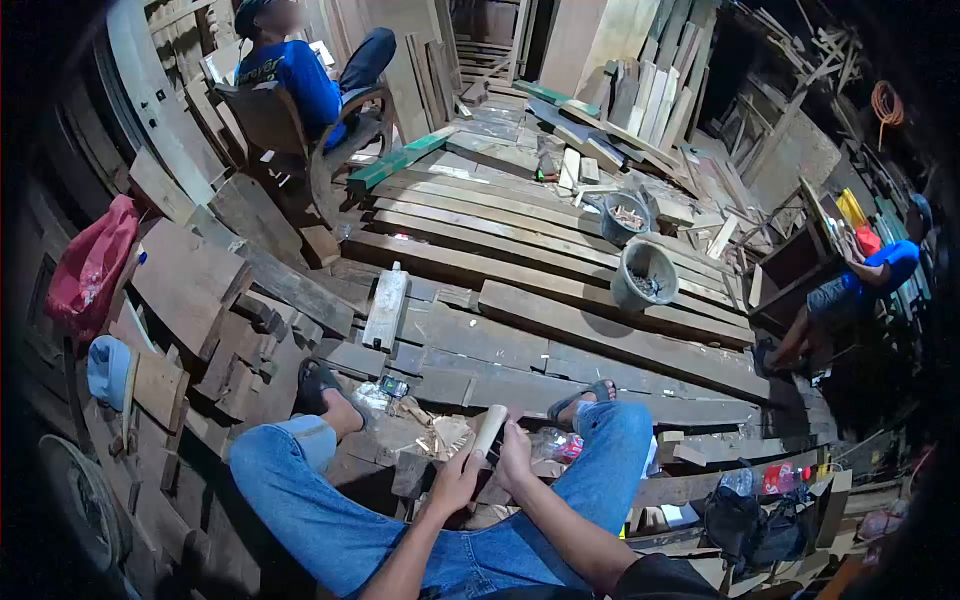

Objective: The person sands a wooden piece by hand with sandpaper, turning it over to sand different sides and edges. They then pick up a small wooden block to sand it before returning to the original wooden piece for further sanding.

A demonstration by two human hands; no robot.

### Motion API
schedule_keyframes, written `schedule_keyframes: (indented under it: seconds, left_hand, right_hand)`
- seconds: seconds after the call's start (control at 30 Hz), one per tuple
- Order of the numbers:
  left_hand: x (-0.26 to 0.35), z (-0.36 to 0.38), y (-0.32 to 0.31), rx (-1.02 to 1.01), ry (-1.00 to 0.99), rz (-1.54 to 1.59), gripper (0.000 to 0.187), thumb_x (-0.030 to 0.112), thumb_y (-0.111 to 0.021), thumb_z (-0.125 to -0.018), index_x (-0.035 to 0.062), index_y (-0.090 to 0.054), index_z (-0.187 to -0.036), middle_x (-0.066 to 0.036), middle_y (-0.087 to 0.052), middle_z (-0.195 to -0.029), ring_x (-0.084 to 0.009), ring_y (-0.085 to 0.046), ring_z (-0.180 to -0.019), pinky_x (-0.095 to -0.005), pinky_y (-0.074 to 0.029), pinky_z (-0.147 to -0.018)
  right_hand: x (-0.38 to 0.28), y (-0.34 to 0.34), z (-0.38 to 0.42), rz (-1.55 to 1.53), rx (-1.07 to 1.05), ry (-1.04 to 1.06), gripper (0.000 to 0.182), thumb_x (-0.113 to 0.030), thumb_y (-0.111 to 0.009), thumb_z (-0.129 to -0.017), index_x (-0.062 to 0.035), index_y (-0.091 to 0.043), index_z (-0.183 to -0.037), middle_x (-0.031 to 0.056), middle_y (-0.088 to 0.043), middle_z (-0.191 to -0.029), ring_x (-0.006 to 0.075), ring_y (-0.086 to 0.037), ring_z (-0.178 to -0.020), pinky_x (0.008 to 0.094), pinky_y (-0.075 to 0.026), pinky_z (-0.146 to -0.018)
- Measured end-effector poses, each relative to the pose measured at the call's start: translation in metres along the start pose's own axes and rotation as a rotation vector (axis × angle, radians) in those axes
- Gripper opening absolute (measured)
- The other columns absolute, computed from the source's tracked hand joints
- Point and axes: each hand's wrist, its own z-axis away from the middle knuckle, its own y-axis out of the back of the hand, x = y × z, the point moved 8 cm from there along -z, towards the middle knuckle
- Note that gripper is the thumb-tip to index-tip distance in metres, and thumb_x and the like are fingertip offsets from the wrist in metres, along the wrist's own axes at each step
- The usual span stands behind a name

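Observation:
My left hand (456, 484) is wrapped round a pale, smooth, rounded piece of wood (489, 429), which tilts up and away from me between my knees. Close beside it, my right hand (514, 456) is closed, with its thumb side toward the wood. Something thin and dark shows between the hands, too small to name. Light wood shavings and chips (447, 434) lie on the boards below, between my sandalled feet. A clear plastic bottle or wrapper with a red label (568, 448) lies by my right knee.
Long timber beams (600, 325) cross the floor ahead. Two buckets (644, 276) (625, 218) stand on them. A metal-grey block (387, 308) lies at left. One person (290, 85) sits in a chair; another (880, 270) sits at right. Bottles (778, 478) and a black bag (740, 522) lie near right.

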Motion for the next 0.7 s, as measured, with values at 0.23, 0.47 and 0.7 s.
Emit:
schedule_keyframes:
  seconds: [0.23,0.47,0.7]
  left_hand:
    - [0.021,0.015,-0.005,0.025,-0.010,-0.111,0.057,0.029,-0.042,-0.107,0.0021,-0.035,-0.156,-0.031,-0.052,-0.144,-0.0402,-0.052,-0.135,-0.0417,-0.039,-0.112]
    - [0.022,0.012,-0.004,-0.066,-0.050,-0.002,0.054,0.024,-0.040,-0.107,0.0011,-0.034,-0.156,-0.026,-0.043,-0.155,-0.0339,-0.043,-0.145,-0.0379,-0.032,-0.118]
    - [0.012,0.005,-0.007,-0.033,-0.052,0.015,0.050,0.024,-0.046,-0.106,0.0090,-0.042,-0.154,-0.025,-0.057,-0.142,-0.0350,-0.057,-0.130,-0.0405,-0.043,-0.109]
  right_hand:
    - [-0.045,-0.007,0.003,0.008,-0.027,-0.014,0.037,-0.034,-0.039,-0.111,-0.0068,-0.063,-0.106,0.0083,-0.067,-0.093,0.0202,-0.066,-0.081,0.0406,-0.056,-0.073]
    - [-0.036,-0.019,0.029,0.026,-0.047,-0.075,0.031,-0.032,-0.045,-0.109,-0.0109,-0.061,-0.093,-0.0011,-0.052,-0.076,0.0116,-0.046,-0.066,0.0312,-0.040,-0.061]
    - [0.012,0.007,-0.013,0.130,-0.135,0.024,0.041,-0.036,-0.041,-0.110,-0.0038,-0.062,-0.123,0.0054,-0.065,-0.110,0.0164,-0.059,-0.100,0.0341,-0.048,-0.088]
